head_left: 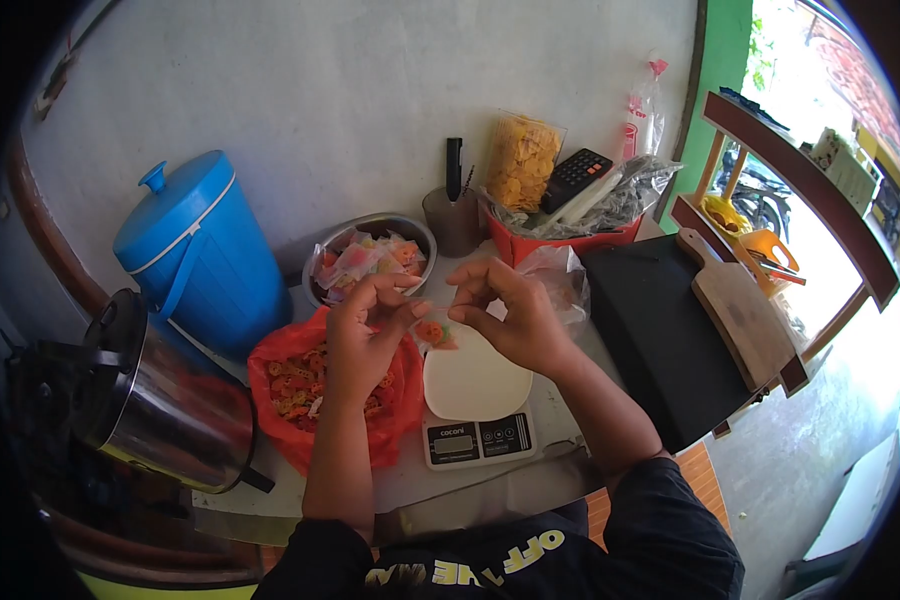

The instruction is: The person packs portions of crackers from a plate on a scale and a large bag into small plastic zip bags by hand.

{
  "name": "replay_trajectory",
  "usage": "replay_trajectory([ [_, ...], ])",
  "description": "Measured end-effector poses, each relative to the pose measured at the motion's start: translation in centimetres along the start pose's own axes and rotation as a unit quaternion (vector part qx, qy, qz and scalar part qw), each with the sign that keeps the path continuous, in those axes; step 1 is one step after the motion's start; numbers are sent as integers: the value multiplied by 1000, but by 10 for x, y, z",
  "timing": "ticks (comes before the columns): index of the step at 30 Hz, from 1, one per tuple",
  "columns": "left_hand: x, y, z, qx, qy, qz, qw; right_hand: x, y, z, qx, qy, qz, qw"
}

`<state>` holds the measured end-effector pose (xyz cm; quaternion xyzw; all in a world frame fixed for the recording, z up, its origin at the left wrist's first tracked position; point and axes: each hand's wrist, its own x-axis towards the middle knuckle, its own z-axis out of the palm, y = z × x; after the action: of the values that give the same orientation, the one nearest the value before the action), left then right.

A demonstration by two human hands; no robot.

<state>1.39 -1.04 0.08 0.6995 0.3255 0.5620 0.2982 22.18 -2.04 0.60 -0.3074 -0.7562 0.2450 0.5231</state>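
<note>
Over the white kitchen scale, my left hand (372,325) and my right hand (515,312) face each other with fingers closed in a pinch. Between their fingertips hangs a small clear plastic bag (435,331) with orange pieces inside; its upper edge is thin and hard to see. The scale's white platform (477,385) lies just below and carries nothing I can make out. A red plastic bag (270,420) full of small orange snack pieces (295,385) stands under my left forearm. Behind my left hand, a metal bowl (432,245) holds several filled packets (370,262).
A blue water jug (195,260) and a steel pot (175,400) stand at left. Behind my right hand, a red basket (570,243) holds a calculator (576,178) and chips (523,160). A wooden board (735,305) lies on a black box (635,340) at right.
</note>
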Motion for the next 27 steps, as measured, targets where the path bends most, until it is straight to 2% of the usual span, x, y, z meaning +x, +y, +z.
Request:
replay_trajectory([
  [2,1,4,1,41,4,27,999,0,0,3,16,17,-9,1000],
  [5,1,2,0,59,-11,73,996,1,0,2,-61,-32,-31,997],
  [11,2,10,2,96,-64,67,991,0,11,10,-71,-17,-32,997],
  [14,0,11,3,86,-55,19,995,0,5,16,-34,-20,-9,999],
  [17,0,-3,1,126,-54,77,988,-1,7,17,-43,-37,-7,998],
  [20,-1,6,-6,96,-94,29,991,-1,9,14,-51,-48,-22,997],
  [23,1,4,-18,90,-124,56,987,-1,4,12,-40,-78,-1,996],
  [26,1,9,-28,74,-144,3,987,-1,17,8,-51,-120,-45,990],
  [27,1,11,-30,60,-148,-16,987,0,14,5,-51,-142,-30,988],
])
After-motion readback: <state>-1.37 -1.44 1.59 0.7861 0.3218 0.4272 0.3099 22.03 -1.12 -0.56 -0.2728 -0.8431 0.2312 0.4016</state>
